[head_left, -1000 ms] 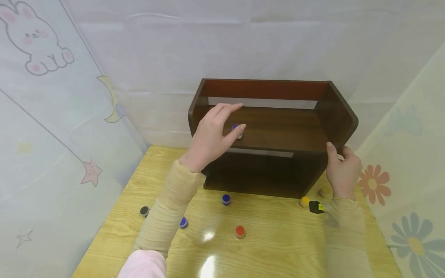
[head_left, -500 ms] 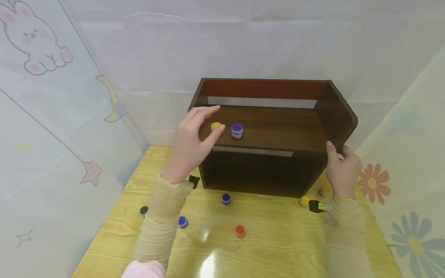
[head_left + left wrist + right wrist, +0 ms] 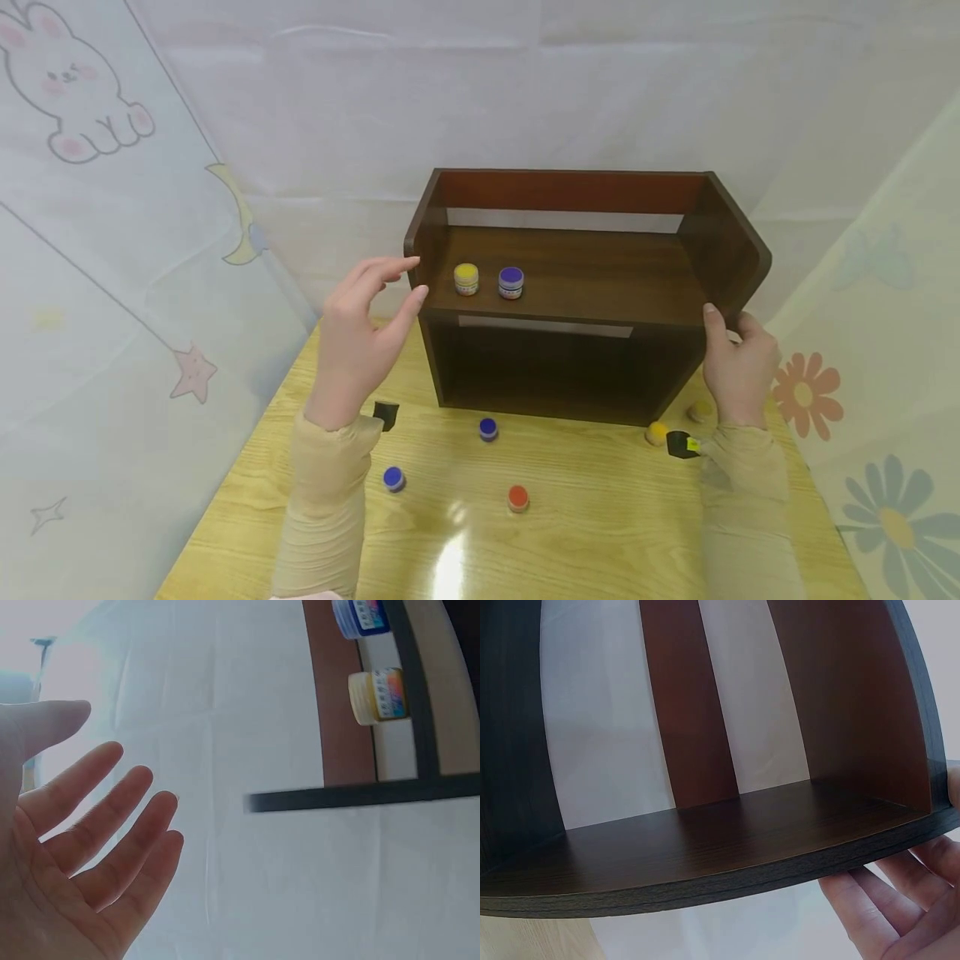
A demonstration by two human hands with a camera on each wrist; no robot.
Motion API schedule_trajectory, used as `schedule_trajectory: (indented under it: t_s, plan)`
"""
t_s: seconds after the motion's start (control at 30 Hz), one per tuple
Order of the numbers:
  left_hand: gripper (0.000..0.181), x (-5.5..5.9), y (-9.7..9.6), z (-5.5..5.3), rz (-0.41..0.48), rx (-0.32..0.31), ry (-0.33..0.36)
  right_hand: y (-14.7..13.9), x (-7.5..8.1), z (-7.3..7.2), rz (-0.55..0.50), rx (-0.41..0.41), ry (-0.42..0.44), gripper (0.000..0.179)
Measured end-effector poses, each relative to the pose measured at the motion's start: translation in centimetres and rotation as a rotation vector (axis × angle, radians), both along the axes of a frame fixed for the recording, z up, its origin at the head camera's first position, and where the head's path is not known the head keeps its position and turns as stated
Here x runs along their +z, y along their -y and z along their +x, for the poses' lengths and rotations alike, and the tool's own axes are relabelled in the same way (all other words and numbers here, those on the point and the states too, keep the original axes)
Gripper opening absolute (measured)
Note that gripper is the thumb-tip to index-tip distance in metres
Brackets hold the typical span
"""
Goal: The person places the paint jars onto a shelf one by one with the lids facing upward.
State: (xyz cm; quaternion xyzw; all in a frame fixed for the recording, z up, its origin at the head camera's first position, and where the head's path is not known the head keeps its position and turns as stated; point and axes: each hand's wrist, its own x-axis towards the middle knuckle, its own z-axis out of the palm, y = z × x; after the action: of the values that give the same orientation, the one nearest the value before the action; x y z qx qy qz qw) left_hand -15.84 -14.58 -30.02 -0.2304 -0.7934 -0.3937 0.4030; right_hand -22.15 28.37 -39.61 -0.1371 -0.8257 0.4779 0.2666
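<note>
A dark brown two-tier wooden shelf (image 3: 600, 279) stands at the back of the table. On its upper board sit a small yellow-lidded paint jar (image 3: 466, 280) and a purple-lidded paint jar (image 3: 512, 284), side by side near the left end. My left hand (image 3: 358, 337) is in the air just left of the shelf, fingers spread and holding nothing. In the left wrist view the fingers (image 3: 124, 832) are apart from the shelf and jars. My right hand (image 3: 741, 371) grips the shelf's right side panel, thumb at the front edge and fingers (image 3: 859, 907) along the outer face.
On the wood-grain table (image 3: 592, 533) stand two blue-lidded jars, one near the shelf (image 3: 488, 429) and one further left (image 3: 393, 479). A red-lidded jar (image 3: 517, 498) is in front. An orange-yellow jar (image 3: 656, 433) and another yellowish jar (image 3: 701, 411) stand near the right forearm.
My left hand has drawn back leftward and down from the upper board, uncovering the purple and yellow jars. A black-lidded jar is now hidden by the left arm. My right hand has stayed put.
</note>
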Motion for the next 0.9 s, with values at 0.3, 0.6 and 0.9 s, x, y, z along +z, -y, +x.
schedule_trajectory:
  t_s: [0.3, 0.6, 0.9]
  plan:
    - [0.028, -2.8, 2.5, 1.5, 0.045, 0.091, 0.065, 0.1, 0.1, 0.0, -0.021, 0.013, 0.013, 0.038]
    - [0.023, -6.7, 4.8, 2.1, 0.124, 0.17, 0.197, 0.0, -0.1, -0.1, -0.024, 0.012, 0.021, 0.039]
    - [0.027, -12.1, 6.8, 3.0, 0.129, 0.248, 0.403, 0.3, 0.0, 0.0, -0.009, 0.011, -0.003, 0.04]
